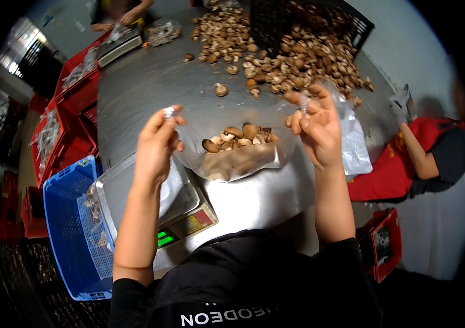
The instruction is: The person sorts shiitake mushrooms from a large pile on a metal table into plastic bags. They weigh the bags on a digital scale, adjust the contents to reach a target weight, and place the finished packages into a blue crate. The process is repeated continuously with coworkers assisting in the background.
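Observation:
A clear plastic bag (240, 164) with brown-capped mushrooms (236, 138) inside hangs spread between my two hands over the metal table. My left hand (160, 135) pinches one side of its rim between thumb and fingers. On the other side my right hand (318, 119) grips the rim, with film wrapped about its fingers. Left of the bag stands a digital scale with a metal pan (128, 184), under my left forearm. Beside my right hand lies a stack of clear and whitish plastic bags (355, 147).
Loose mushrooms (298, 61) are heaped at the table's far side around a black crate (267, 24). Red crates (78, 90) and a blue basket (64, 229) line the left. One co-worker handles a bag at a far scale (119, 49); another in a red apron (392, 164) stands right.

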The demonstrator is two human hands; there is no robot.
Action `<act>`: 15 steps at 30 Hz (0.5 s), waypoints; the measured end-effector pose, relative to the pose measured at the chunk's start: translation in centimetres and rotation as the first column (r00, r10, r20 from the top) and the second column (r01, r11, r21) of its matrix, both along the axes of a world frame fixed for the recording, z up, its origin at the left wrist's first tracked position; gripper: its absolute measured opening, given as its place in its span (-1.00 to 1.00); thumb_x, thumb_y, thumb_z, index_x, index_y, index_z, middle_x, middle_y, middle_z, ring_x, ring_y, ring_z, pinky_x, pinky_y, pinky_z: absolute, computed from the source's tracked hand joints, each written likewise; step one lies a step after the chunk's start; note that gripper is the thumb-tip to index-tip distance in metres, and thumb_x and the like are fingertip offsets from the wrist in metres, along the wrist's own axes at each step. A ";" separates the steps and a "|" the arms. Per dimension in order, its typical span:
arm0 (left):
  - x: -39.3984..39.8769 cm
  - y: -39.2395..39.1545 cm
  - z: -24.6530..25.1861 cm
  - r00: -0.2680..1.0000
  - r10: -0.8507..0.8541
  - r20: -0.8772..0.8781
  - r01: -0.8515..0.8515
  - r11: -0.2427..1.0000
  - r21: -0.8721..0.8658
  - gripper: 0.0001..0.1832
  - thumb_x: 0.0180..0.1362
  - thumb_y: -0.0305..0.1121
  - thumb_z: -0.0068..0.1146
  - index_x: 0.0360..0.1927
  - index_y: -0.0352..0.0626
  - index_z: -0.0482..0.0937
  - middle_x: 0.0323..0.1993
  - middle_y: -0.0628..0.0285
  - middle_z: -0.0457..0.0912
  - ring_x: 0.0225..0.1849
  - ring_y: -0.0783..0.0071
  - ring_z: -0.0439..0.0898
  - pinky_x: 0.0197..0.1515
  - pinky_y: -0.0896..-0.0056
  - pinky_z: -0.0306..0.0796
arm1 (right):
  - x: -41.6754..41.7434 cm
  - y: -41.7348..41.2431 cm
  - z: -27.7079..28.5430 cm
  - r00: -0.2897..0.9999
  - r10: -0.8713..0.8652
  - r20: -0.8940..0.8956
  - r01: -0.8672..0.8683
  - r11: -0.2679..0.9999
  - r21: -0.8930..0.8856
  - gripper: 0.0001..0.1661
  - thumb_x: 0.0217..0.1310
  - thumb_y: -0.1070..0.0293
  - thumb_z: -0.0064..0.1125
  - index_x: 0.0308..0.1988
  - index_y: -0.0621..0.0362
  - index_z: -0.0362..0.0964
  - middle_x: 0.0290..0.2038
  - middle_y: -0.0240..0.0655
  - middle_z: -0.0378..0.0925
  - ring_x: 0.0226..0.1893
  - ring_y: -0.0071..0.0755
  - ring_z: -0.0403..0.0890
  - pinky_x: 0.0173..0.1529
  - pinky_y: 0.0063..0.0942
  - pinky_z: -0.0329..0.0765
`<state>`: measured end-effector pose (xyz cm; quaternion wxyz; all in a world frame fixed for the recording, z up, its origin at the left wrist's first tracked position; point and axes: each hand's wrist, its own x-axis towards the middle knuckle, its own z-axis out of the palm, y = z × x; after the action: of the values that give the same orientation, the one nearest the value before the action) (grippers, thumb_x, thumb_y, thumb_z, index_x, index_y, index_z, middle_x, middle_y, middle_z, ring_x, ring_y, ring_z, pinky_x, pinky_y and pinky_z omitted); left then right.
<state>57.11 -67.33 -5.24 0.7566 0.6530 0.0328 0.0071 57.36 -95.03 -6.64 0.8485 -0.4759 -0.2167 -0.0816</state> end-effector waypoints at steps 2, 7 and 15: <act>-2.5 4.1 1.8 0.975 0.085 0.207 -0.090 0.996 0.013 -0.68 0.24 -0.42 -0.16 0.04 -0.27 0.43 -0.42 0.35 0.48 -0.65 0.79 0.19 -0.53 0.68 0.29 | -1.4 2.8 3.1 0.978 -0.061 0.200 0.090 0.986 -0.143 -0.35 0.01 0.64 -0.01 0.15 0.24 0.06 0.00 0.11 0.38 -0.40 -0.45 0.54 -0.22 -0.49 0.50; -10.2 11.7 4.4 0.753 0.315 0.578 -0.449 0.888 0.102 -0.65 0.22 -0.49 -0.21 0.07 -0.30 0.39 0.20 -0.02 0.30 -0.69 0.87 0.17 -0.50 0.71 0.34 | -3.3 10.7 3.7 0.930 0.000 0.367 0.095 0.966 -0.240 -0.33 -0.03 0.74 -0.07 0.16 0.24 0.12 0.12 0.07 0.28 -0.08 -0.37 0.47 -0.27 -0.61 0.55; -17.6 20.0 -1.9 0.887 0.461 -0.042 -0.443 0.872 0.209 -0.60 0.17 -0.44 -0.03 0.11 -0.17 0.41 -0.27 0.32 0.53 -0.61 0.74 0.33 -0.52 0.72 0.31 | -4.8 21.6 -3.8 0.962 0.241 -0.130 -0.274 0.824 -0.496 -0.36 0.04 0.72 -0.09 0.17 0.18 0.19 0.24 -0.20 0.18 0.02 -0.46 0.42 -0.11 -0.59 0.49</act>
<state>39.55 -47.29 -7.11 0.6645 0.6972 0.2179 0.1574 52.58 -73.39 -10.43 0.7020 -0.6515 -0.2665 0.1084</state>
